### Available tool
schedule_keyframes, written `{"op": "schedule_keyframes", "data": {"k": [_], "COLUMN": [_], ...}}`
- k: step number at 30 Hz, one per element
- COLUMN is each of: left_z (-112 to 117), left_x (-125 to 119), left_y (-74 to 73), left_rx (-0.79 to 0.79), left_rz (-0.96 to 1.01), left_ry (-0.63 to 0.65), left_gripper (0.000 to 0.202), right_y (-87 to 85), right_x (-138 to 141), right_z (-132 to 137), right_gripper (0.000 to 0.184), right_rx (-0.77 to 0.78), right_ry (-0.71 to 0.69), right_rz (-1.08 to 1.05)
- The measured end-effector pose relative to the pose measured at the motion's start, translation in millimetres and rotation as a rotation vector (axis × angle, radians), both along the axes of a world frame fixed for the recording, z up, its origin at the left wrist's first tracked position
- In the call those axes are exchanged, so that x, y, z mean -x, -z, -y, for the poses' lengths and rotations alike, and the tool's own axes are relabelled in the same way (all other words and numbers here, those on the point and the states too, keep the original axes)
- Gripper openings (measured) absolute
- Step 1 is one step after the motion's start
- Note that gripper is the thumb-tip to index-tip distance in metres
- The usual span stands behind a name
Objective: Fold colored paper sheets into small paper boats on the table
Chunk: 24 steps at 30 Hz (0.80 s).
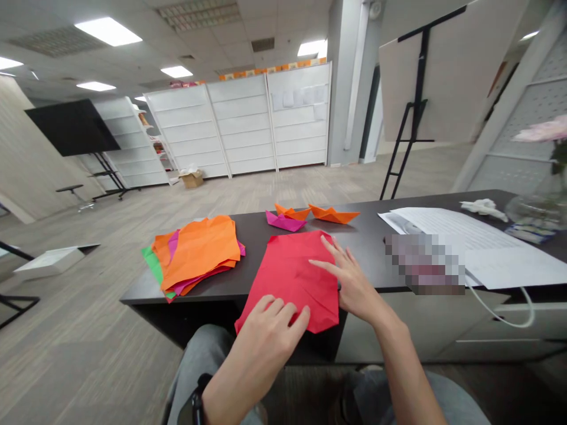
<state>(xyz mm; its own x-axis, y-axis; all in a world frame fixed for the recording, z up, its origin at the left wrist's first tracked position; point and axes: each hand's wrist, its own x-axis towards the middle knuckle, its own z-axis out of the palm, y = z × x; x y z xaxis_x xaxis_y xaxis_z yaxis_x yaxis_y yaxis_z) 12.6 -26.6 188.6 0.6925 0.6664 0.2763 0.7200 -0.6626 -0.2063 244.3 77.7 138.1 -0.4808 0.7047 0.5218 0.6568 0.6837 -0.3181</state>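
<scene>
A sheet of red paper (287,265) lies on the dark desk in front of me, its near edge hanging past the desk's front edge. My left hand (272,324) rests on the sheet's near part with fingers bent and apart. On the right side of the sheet is my right hand (348,274), its fingers spread over the paper. Just beyond the sheet sit folded paper boats: a magenta boat (286,222), an orange boat (334,214) and another orange boat (293,212) partly behind the magenta one.
To the left is a stack of coloured paper (201,251), orange on top. On the right lie printed sheets (482,242), a blurred-out object (425,264) and a white cable (505,321). A glass vase (538,212) with flowers stands at the far right of the desk (363,242).
</scene>
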Motion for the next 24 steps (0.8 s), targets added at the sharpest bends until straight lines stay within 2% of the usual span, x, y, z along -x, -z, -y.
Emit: {"op": "schedule_keyframes", "data": {"k": [2,5,7,8,9,11,13,15,19,22,24], "left_z": [-2,-5,-11,-16,-22,-36,-53,-69,-88,-91,-92], "left_x": [-9,-9,6,19,34,67,96,113,116,115,118], "left_y": [-3.7,-20.5,-32.1,-35.3,-35.9,-27.9,-10.4,10.2,40.0,49.4,52.9], "left_rx": [0.071,0.250,0.439,0.543,0.622,0.701,0.731,0.732,0.770,0.759,0.756], "left_rz": [0.005,0.099,0.218,0.278,0.347,0.465,0.549,0.586,0.546,0.516,0.485], "left_ry": [0.025,0.070,0.169,0.237,0.253,0.179,0.029,-0.109,-0.113,-0.115,-0.109], "left_gripper": [0.032,0.034,0.051,0.064,0.075,0.090,0.104,0.105,0.093,0.087,0.097], "right_y": [-3.6,-4.6,-0.7,2.2,5.3,10.8,14.1,14.6,11.0,7.9,6.5], "right_x": [-1,-5,-9,-11,-13,-16,-17,-17,-16,-15,-15], "right_z": [3,5,3,2,1,-2,-3,-4,0,3,4], "right_gripper": [0.046,0.032,0.026,0.025,0.025,0.029,0.033,0.034,0.034,0.034,0.033], "right_rx": [0.048,0.184,0.285,0.328,0.361,0.390,0.383,0.375,0.393,0.403,0.405], "right_ry": [-0.018,-0.072,-0.081,-0.075,-0.065,-0.047,-0.043,-0.035,0.000,-0.017,-0.013], "right_rz": [0.023,0.048,0.039,0.029,0.014,-0.016,-0.034,-0.038,-0.017,-0.011,-0.017]}}
